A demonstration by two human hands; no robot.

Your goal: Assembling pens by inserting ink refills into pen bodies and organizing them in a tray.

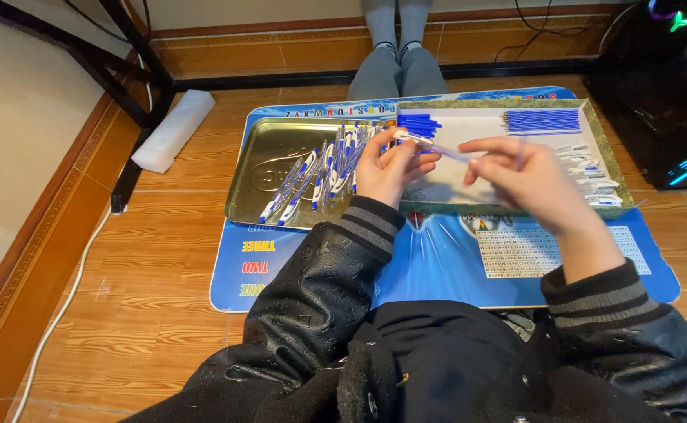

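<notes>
Pen barrel (437,147), clear and slim, sits between my two hands above the near edge of the flat cardboard tray (606,149). My left hand (386,166) pinches its left end with fingers curled and pressed together around it; the blue-and-white tip pokes out by my fingertips. My right hand (535,184) is blurred, thumb and forefinger closed near the barrel's other end, though I cannot tell whether they truly grip it.

One gold metal tin tray (253,184) lies to my left, holding a loose heap of assembled blue-and-white pens (320,168), too overlapped to count, roughly two dozen. In the cardboard tray I see three groups: one small stack of blue caps (419,124) at its left corner, one row of thin blue refills (541,121) along the far edge, too fine to count, and a column of white parts (592,176) down the right side, about eight visible.

Both trays rest on one blue mat (437,262) on the wood-pattern floor (124,298). The trays touch or nearly touch each other. Near me the mat is bare. A white foam block (172,129) lies off the mat to the left, beside a black table leg (135,149). Another person's grey-trousered legs (398,70) reach the mat's far edge.
</notes>
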